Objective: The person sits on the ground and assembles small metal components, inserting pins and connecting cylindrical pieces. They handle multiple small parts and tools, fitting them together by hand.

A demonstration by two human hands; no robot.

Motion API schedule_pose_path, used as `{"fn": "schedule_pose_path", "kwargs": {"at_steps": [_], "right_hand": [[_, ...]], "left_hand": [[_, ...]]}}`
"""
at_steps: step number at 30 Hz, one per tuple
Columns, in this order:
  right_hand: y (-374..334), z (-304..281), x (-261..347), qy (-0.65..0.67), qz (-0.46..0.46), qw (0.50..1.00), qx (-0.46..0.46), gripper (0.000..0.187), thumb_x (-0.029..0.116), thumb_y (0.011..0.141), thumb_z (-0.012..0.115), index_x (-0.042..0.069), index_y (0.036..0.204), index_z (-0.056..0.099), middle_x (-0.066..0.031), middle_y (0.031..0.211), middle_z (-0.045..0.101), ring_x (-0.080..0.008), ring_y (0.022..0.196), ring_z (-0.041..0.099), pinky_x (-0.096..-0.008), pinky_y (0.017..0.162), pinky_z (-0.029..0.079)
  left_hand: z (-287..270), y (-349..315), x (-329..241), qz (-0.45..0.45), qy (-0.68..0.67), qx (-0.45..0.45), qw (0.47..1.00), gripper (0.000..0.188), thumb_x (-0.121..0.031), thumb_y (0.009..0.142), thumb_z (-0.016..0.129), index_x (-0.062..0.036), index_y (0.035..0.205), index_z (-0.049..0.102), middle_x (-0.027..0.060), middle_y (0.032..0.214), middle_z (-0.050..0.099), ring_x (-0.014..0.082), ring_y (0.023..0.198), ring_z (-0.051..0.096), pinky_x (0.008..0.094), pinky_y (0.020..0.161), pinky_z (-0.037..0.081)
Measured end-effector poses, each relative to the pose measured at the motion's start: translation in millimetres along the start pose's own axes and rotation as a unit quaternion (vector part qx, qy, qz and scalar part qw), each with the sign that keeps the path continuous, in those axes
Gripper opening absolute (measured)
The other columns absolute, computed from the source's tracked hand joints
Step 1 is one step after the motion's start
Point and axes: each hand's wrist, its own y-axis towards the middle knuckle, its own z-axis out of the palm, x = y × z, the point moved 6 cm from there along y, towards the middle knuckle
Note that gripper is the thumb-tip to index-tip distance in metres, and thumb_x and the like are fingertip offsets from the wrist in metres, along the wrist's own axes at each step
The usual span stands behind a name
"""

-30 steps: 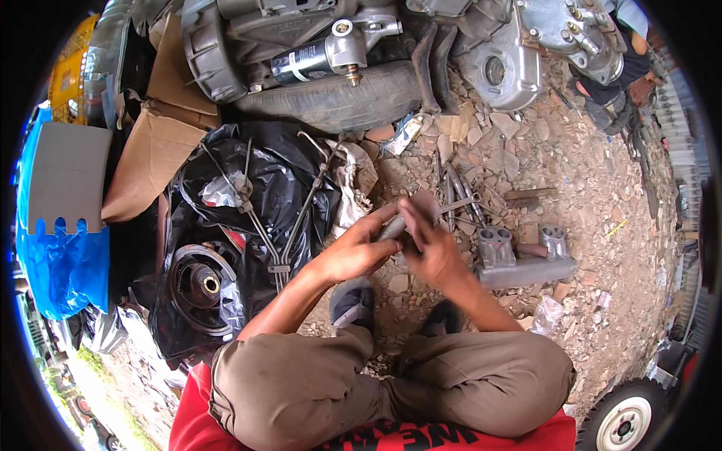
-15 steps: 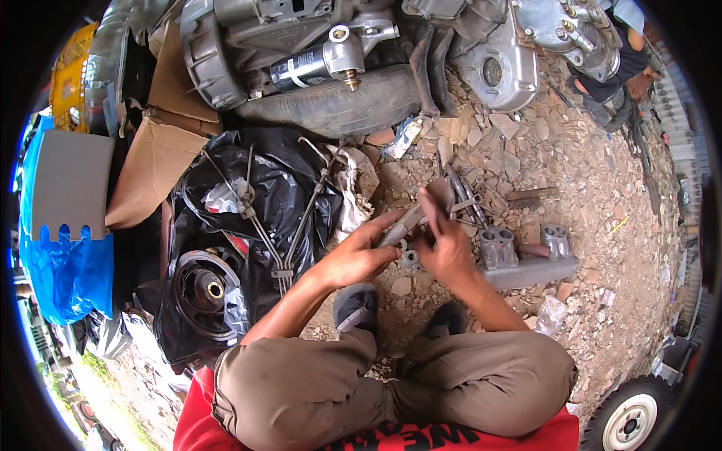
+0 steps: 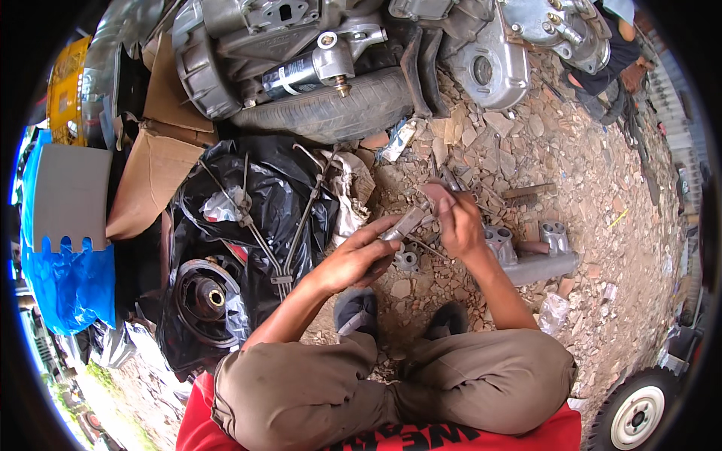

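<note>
My left hand (image 3: pixel 359 254) is closed round a grey metal part (image 3: pixel 408 222), a narrow piece tilted up to the right. Pinched in my right hand (image 3: pixel 460 229) is a folded reddish-brown piece of sandpaper (image 3: pixel 436 192), just off the part's upper end. Below the hands, a small round metal fitting (image 3: pixel 407 260) lies on the stony ground. Right of my right wrist sits a grey cast-metal manifold (image 3: pixel 538 267) with round ports on top. My fingers hide some of the part and the sandpaper.
Rods and tools (image 3: pixel 451 179) lie beyond my hands. At the left are black plastic (image 3: pixel 282 177) with bent metal pipes and a round drum-like part (image 3: pixel 207 297). A tyre (image 3: pixel 331 109) and large metal castings (image 3: pixel 492 71) stand ahead. Another person (image 3: pixel 617 68) is at the far right.
My right hand has shifted right with the sandpaper, which has come away from across the metal part toward its upper end. My left hand still grips the part in much the same place.
</note>
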Motion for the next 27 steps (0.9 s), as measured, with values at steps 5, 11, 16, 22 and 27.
{"fn": "schedule_pose_path", "kwargs": {"at_steps": [5,11,16,22,27], "right_hand": [[-21.3,-9.8,-30.1,0.157,0.273,0.946,-0.08,0.056,0.04,0.109,0.025,-0.001,0.123,0.06,-0.0086,0.08,0.062,-0.0164,0.075,0.059,-0.0302,0.074,0.049],[-17.4,-1.2,-13.3,0.291,0.24,0.923,-0.071,0.059,0.044,0.108,0.027,-0.003,0.125,0.059,-0.01,0.094,0.064,-0.0169,0.076,0.06,-0.0314,0.074,0.05],[-9.7,-9.8,-3.1,0.377,0.268,0.883,-0.082,0.052,0.038,0.108,0.038,-0.006,0.12,0.062,-0.0131,0.11,0.066,-0.0167,0.08,0.064,-0.0294,0.074,0.051],[-3.4,-17.6,28.0,0.331,0.255,0.904,-0.088,0.025,0.013,0.102,0.055,-0.006,0.116,0.065,-0.0151,0.117,0.066,-0.0158,0.083,0.064,-0.0301,0.075,0.052],[4.2,-22.3,67.1,0.262,0.13,0.954,-0.064,0.026,0.014,0.1,0.058,-0.007,0.112,0.066,-0.0117,0.107,0.066,-0.0158,0.082,0.064,-0.0268,0.073,0.052]], "left_hand": [[3.5,-1.5,-16.5,0.061,-0.028,0.001,0.998,0.064,-0.05,0.103,0.042,-0.0033,0.147,0.036,-0.0014,0.062,0.039,0.0062,0.044,0.034,0.0225,0.036,0.026],[-1.1,2.6,-8.6,0.062,-0.042,-0.054,0.996,0.056,-0.045,0.106,0.036,-0.0046,0.144,0.038,0.0044,0.074,0.051,0.0098,0.048,0.042,0.0229,0.043,0.036],[-5.9,4.6,-12.0,0.094,-0.05,-0.088,0.99,0.046,-0.043,0.106,0.036,-0.0048,0.131,0.046,0.006,0.077,0.053,0.0105,0.053,0.045,0.0229,0.048,0.038],[-10.2,3.4,-7.8,0.105,-0.06,-0.083,0.989,0.037,-0.039,0.106,0.04,-0.0072,0.122,0.05,0.0043,0.077,0.051,0.0087,0.061,0.043,0.0216,0.053,0.036],[-6.0,0.4,-13.5,0.123,-0.038,-0.081,0.988,0.036,-0.039,0.106,0.042,-0.0075,0.121,0.05,0.0029,0.077,0.051,0.0075,0.061,0.043,0.0213,0.054,0.036]]}}
